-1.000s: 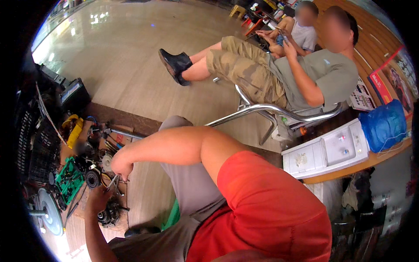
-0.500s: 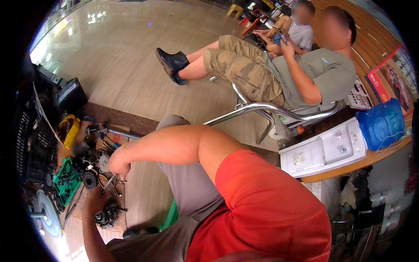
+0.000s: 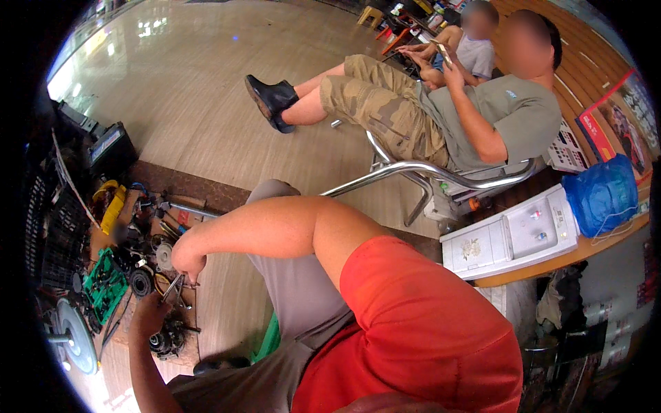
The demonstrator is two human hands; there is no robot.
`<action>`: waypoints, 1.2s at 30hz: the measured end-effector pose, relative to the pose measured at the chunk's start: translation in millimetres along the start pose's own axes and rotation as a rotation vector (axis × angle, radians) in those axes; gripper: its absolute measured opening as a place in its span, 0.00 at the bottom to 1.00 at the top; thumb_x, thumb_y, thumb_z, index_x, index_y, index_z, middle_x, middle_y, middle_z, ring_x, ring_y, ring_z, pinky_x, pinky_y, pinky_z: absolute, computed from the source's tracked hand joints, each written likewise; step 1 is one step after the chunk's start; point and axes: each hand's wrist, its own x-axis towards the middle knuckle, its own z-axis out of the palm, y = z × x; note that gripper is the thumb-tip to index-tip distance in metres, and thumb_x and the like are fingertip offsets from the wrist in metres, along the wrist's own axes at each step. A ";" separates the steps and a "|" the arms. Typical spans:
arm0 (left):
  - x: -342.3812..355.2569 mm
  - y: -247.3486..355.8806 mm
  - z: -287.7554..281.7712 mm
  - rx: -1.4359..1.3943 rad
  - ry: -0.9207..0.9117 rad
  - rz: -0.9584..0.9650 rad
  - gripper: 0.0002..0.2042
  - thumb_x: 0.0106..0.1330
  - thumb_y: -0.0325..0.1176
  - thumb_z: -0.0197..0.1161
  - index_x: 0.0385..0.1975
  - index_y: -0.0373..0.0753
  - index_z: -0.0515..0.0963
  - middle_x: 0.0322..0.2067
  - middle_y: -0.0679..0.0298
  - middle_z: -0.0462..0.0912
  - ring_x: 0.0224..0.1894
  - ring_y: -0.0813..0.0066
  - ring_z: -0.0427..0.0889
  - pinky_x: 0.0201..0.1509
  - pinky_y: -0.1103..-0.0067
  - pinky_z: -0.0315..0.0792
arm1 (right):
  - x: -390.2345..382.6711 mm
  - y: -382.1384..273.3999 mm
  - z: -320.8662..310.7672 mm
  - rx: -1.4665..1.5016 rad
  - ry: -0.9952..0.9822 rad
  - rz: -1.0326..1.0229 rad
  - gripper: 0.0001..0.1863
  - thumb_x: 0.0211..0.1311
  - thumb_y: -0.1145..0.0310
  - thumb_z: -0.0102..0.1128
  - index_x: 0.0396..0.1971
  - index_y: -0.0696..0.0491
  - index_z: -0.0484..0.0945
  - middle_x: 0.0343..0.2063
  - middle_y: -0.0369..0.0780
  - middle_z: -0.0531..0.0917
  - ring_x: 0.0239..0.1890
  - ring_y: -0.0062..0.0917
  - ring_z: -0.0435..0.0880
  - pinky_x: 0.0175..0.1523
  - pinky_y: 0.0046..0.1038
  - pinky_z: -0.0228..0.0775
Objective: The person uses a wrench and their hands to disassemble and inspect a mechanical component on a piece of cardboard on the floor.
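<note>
Spreading through the room, a shiny floor (image 3: pixel 186 96) borders a cluttered brown board (image 3: pixel 121 330) bearing a dark machine part (image 3: pixel 169 341). The left hand (image 3: pixel 149 314) and right hand (image 3: pixel 189 257) have fingers closed on a metal tool (image 3: pixel 172 288) between them, its long axis slanting up rightward.

The slim tool (image 3: pixel 173 286) is silvery, the tool case (image 3: pixel 105 286) bright green. Red colours the person's shirt (image 3: pixel 434 316), grey-brown the trousers (image 3: pixel 296 282). Green-and-tan camouflage patterns a seated person's shorts (image 3: pixel 375 93); the water dispenser (image 3: pixel 482 244) is white.
</note>
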 end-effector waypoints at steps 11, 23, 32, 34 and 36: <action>3.4 -16.8 8.6 -0.013 0.027 0.036 0.10 0.51 0.31 0.63 0.28 0.30 0.75 0.28 0.45 0.78 0.35 0.46 0.78 0.36 0.63 0.69 | -0.8 -0.3 -0.1 0.001 0.026 -0.044 0.20 0.54 0.53 0.59 0.38 0.54 0.81 0.35 0.47 0.82 0.40 0.43 0.79 0.46 0.41 0.70; 0.6 -16.5 5.5 0.016 0.023 0.083 0.12 0.54 0.34 0.63 0.30 0.29 0.74 0.28 0.43 0.78 0.35 0.45 0.77 0.37 0.62 0.68 | 11.8 6.3 9.0 0.006 0.011 -0.005 0.21 0.54 0.51 0.59 0.37 0.55 0.82 0.35 0.48 0.82 0.41 0.43 0.79 0.46 0.41 0.70; -1.6 -3.8 1.6 0.024 0.045 0.004 0.11 0.51 0.32 0.64 0.28 0.30 0.75 0.28 0.44 0.79 0.36 0.46 0.78 0.37 0.62 0.69 | 12.6 6.8 10.6 -0.006 0.015 0.000 0.21 0.53 0.52 0.60 0.37 0.54 0.82 0.35 0.47 0.82 0.41 0.43 0.79 0.46 0.41 0.70; -0.8 -8.7 4.7 0.003 0.056 0.011 0.11 0.51 0.33 0.64 0.28 0.30 0.75 0.28 0.44 0.79 0.35 0.45 0.78 0.37 0.62 0.69 | 10.5 5.4 8.7 -0.005 0.019 0.006 0.20 0.53 0.52 0.60 0.37 0.54 0.82 0.35 0.47 0.82 0.41 0.43 0.79 0.46 0.41 0.70; 1.6 -18.2 8.7 -0.016 0.054 0.015 0.12 0.51 0.33 0.64 0.28 0.30 0.75 0.28 0.44 0.78 0.35 0.45 0.78 0.37 0.62 0.69 | 9.0 4.1 6.9 -0.003 0.027 0.017 0.20 0.53 0.52 0.60 0.37 0.54 0.82 0.35 0.47 0.82 0.40 0.43 0.79 0.46 0.41 0.70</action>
